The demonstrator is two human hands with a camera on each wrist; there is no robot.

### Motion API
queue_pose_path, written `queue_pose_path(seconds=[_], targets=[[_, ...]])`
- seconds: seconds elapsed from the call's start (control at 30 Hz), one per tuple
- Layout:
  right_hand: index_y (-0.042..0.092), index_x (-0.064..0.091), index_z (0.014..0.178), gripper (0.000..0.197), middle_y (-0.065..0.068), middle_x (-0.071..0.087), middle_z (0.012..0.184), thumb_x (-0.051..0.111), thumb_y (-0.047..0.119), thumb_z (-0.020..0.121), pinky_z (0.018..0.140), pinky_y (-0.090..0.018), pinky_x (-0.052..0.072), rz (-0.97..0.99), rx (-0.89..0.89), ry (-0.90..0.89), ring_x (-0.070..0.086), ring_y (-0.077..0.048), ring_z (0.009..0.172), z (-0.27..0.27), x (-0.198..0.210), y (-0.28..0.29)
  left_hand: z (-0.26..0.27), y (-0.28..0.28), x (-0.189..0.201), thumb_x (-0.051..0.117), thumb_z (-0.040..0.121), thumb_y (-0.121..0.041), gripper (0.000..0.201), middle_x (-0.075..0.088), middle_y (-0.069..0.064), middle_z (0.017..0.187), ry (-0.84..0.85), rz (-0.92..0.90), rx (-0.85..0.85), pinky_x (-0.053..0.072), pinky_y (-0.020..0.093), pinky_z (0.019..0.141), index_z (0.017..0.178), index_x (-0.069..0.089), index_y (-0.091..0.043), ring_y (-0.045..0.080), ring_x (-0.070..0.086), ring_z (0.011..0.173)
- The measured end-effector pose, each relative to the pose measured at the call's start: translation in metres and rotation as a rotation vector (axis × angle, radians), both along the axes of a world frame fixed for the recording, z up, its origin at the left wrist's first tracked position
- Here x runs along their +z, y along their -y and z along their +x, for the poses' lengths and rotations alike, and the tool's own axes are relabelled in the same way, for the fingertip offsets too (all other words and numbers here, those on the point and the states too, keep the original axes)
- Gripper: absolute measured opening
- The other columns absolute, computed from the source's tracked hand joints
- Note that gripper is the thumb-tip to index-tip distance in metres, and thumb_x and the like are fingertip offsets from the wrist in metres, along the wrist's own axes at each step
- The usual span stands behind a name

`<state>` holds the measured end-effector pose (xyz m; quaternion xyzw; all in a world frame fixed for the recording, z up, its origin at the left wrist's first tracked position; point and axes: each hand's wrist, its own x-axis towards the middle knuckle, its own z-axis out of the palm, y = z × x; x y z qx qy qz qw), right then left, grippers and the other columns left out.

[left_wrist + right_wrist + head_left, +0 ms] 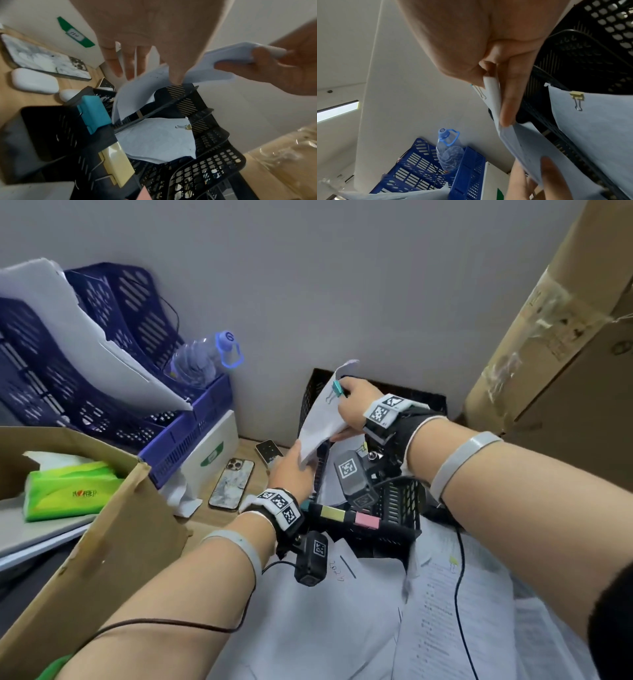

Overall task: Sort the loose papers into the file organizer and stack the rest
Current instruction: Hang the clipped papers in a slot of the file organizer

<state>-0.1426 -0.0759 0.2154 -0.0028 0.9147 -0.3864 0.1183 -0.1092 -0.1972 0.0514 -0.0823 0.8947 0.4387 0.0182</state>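
A white paper bundle [318, 422] fastened with a teal binder clip [337, 388] is held upright over the back of the black mesh file organizer [387, 529]. My right hand [342, 402] grips its top edge by the clip. My left hand [301, 457] pinches its lower edge, thumb [551, 170] in front. In the left wrist view the bundle's [130, 97] lower end dips into the rearmost slot. Another slot holds papers [154, 139] with a yellow binder clip [187, 127]. Teal [94, 115], yellow and pink label tabs sit on the organizer's front rail. Loose sheets [342, 628] lie in front.
A blue file rack [102, 371] with paper and a water bottle [205, 357] stands at the left. An open cardboard box [120, 525] holds a tissue pack [65, 491]. A phone [233, 484] and an earbud case [34, 81] lie on the desk. A tall carton [565, 354] leans at the right.
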Motion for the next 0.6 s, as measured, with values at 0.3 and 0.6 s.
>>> queue_pose_path(seconds=[0.3,0.6], targets=[[0.01,0.051,0.128,0.031,-0.02,0.061,0.116,0.049,0.007,0.097,0.071,-0.048,0.062,-0.454,-0.064,0.25,0.07,-0.032,0.086,0.003,-0.039,0.001,-0.01,-0.009,-0.001,0.033,0.103,-0.018,0.031,0.063,0.025,0.11,0.084,0.001,0.042,0.049,0.043,0.088,0.11,0.061,-0.008,0.044,0.058,0.107],[0.012,0.057,0.126,0.03,-0.015,0.068,0.118,0.048,0.025,0.1,0.09,-0.043,0.057,-0.423,-0.046,0.369,0.071,-0.035,0.1,0.028,-0.061,-0.046,-0.01,-0.021,-0.064,0.036,0.081,-0.055,0.064,0.075,0.018,0.087,0.321,0.129,0.208,0.059,0.046,0.081,0.086,0.072,-0.002,0.038,0.071,0.081]])
